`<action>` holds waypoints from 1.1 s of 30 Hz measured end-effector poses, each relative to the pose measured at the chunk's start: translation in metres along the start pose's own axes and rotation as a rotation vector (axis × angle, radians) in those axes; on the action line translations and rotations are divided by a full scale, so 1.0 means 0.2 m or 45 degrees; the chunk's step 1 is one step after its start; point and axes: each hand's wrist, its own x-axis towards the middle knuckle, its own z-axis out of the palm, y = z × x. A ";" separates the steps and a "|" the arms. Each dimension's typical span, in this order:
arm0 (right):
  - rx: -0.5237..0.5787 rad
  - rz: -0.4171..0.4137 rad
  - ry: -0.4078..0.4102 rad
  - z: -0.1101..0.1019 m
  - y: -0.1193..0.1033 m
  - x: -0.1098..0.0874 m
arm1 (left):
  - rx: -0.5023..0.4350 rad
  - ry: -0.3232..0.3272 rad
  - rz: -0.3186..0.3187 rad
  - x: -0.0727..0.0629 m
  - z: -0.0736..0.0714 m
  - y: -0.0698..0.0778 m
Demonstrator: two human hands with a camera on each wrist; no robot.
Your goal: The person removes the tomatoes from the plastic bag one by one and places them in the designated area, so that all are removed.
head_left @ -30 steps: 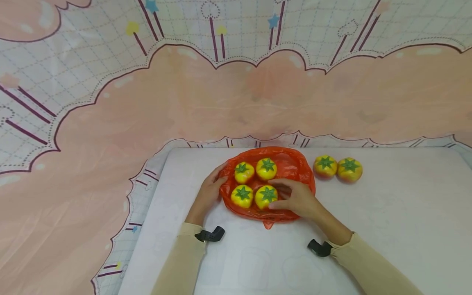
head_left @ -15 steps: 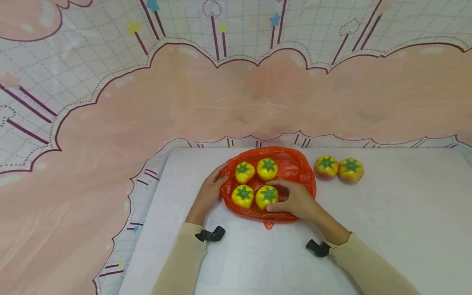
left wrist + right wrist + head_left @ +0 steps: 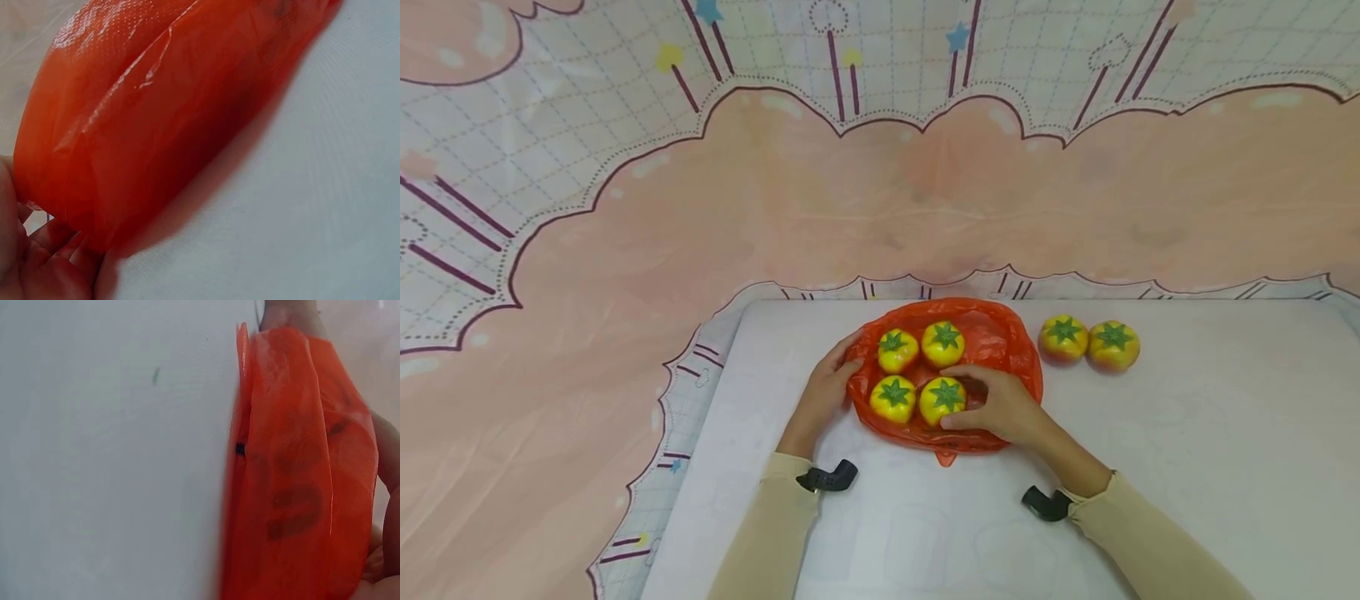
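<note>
A red plastic bag [image 3: 988, 329] lies spread open on the table, its edge rolled into a rim. Several yellow tomatoes with green star-shaped tops sit inside: a back-left tomato [image 3: 897, 353], a back-right tomato [image 3: 943, 344], a front-left tomato [image 3: 892, 401] and a front-right tomato [image 3: 942, 403]. My left hand [image 3: 826, 390] grips the bag's left rim, thumb inside; in the left wrist view its fingers [image 3: 53, 265] are partly behind the red plastic. Reaching in over the right rim, my right hand [image 3: 1009, 407] holds the front-right tomato between thumb and fingers.
Two more tomatoes, a nearer-in tomato [image 3: 1063, 342] and an outer tomato [image 3: 1113, 347], stand side by side on the white table [image 3: 1210, 450], right of the bag. A patterned pink cloth [image 3: 925, 208] rises behind the table's back edge. Each wrist wears a black strap piece [image 3: 829, 477].
The right hand has shifted very slightly left around the front-right tomato. The left hand, the bag and the other tomatoes stay in place.
</note>
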 end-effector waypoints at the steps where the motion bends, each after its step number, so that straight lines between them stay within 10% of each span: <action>1: -0.002 -0.002 -0.002 0.00 0.00 0.00 | 0.000 -0.002 0.004 0.00 0.00 0.00; 33: -0.040 0.058 -0.003 -0.05 -0.05 -0.03 | 0.000 -0.002 0.001 0.00 0.00 0.02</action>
